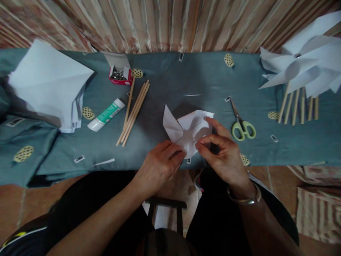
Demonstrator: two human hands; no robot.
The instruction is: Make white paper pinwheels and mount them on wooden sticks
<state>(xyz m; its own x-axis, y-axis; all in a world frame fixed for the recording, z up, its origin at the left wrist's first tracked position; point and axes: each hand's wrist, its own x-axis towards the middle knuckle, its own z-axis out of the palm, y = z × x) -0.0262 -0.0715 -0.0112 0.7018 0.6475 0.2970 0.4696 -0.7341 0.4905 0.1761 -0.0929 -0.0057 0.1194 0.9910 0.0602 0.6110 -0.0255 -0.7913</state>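
Underneath folded paper [188, 136], teal patterned cloth [165, 90]; beyond, striped curtain [170, 25].

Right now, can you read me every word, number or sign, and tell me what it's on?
None can be read clearly.
Green-and-white tube: print too small and blurred.
Red box: print too small.
Tablecloth: little labels, too blurred.
Folded paper in the middle: no writing shows.

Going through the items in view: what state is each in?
Paper pinwheel, partly folded, held by left hand and right hand
Red box, open, metal pieces inside
Scissors, lying flat, blade opening unclear
Green-and-white tube, lying flat
Wooden sticks, loose
Paper stack, uneven
Pinwheels at right, heaped together
Tablecloth, rumpled at left
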